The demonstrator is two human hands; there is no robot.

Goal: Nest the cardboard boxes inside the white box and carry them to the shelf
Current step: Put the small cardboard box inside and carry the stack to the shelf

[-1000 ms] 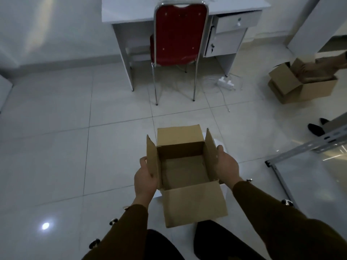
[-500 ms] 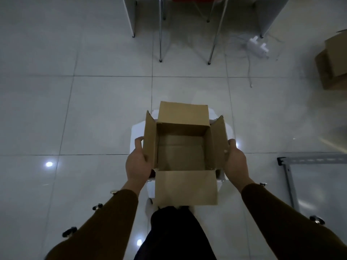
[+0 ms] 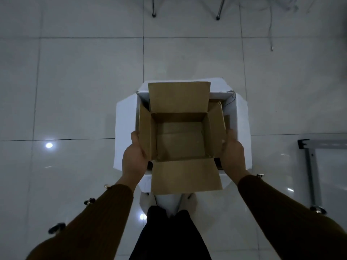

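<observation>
Glossy white floor tiles (image 3: 78, 91), dim light, ceiling lamp glare at 9 o'clock. White box (image 3: 125, 132) sits open on the floor at frame centre, flaps splayed outward. Cardboard box (image 3: 180, 141), empty with all four flaps open, sits within the white box's opening; how deep, cannot tell. Left hand (image 3: 134, 158) grip closed on its left wall, right hand (image 3: 232, 154) grip closed on its right wall. Chair legs (image 3: 153, 8) at 12 o'clock; metal frame (image 3: 309, 166) at 3 o'clock.
</observation>
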